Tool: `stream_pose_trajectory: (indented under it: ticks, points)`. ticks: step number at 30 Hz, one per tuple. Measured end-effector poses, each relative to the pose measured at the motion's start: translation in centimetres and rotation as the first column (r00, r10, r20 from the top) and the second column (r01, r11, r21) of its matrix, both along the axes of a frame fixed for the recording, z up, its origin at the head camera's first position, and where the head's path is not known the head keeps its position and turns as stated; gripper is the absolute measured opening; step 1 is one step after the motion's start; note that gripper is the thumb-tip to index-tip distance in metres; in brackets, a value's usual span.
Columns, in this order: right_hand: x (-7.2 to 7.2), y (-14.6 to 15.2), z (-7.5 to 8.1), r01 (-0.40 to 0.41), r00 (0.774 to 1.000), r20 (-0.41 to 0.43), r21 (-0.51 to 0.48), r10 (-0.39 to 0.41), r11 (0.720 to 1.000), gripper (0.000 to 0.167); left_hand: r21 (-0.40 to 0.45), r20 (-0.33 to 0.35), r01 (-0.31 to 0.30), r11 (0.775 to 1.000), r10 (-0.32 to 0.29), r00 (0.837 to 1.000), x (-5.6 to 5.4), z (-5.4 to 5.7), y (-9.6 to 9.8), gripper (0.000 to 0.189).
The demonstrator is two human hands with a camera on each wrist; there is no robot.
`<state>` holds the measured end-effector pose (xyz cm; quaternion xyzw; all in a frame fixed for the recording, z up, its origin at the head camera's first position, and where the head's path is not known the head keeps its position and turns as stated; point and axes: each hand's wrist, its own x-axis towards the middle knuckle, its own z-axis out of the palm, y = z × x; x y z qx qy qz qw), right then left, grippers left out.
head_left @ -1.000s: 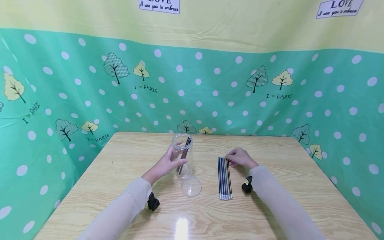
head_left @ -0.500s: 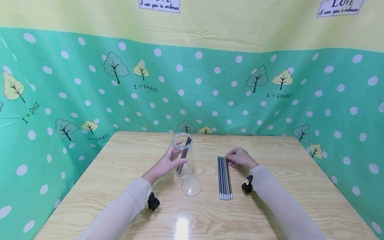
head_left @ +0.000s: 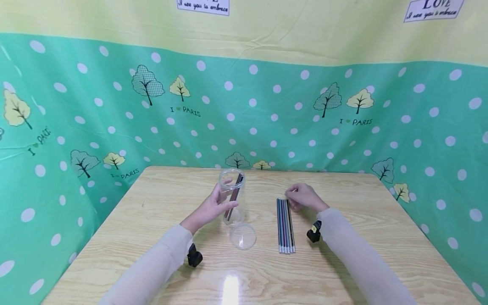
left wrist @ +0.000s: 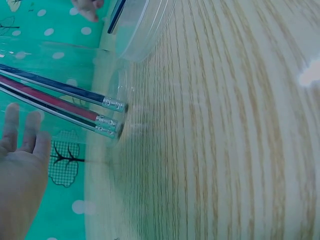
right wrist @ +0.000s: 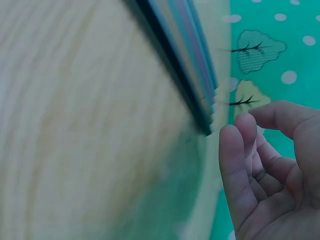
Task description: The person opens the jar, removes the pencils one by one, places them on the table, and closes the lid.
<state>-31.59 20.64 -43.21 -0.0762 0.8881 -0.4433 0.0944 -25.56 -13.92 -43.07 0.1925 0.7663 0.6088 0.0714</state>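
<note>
My left hand [head_left: 213, 207] grips a clear round jar [head_left: 239, 199], thumb on the near side and fingers around it. The jar stands without a lid on the wooden table. Inside lean a few dark and reddish pencils [left wrist: 60, 100], their metal-banded ends at the jar's bottom. To the right lies a flat row of several pencils [head_left: 284, 224] in different colours, silver-banded ends toward me. By the row's far end is my right hand [head_left: 305, 197]. Its fingers [right wrist: 232, 150] are loosely bent, with nothing between them, and a small gap separates them from the pencil tips in the right wrist view.
A clear round lid [head_left: 243, 236] lies on the table [head_left: 167, 262] just in front of the jar, left of the pencil row. A green and yellow printed curtain [head_left: 251, 106] hangs behind the table and along both sides.
My right hand has risen slightly off the far end of the pencil row and moved a little away from it. The left hand and the jar have stayed in place.
</note>
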Motion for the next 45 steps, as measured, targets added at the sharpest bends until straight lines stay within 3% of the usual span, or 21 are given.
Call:
stream_pose_trajectory:
  ticks: [13,30,45]
  points:
    - [0.4,-2.6,4.2,-0.087,0.992,-0.094,-0.007,0.086,0.996,0.031,-0.025,-0.014,0.001,1.000,-0.001,1.000,-0.3,-0.2,-0.1,0.081]
    - [3.0,-8.2,10.3,-0.260,0.941,-0.242,-0.063,0.238,0.964,0.032,-0.016,-0.021,0.005,1.000,-0.005,1.000,-0.4,-0.2,-0.2,0.077]
    - [3.1,-11.1,11.7,-0.310,0.919,-0.257,-0.006,0.298,0.951,0.032,-0.019,-0.016,0.025,0.999,-0.026,1.000,-0.4,0.0,-0.2,0.079]
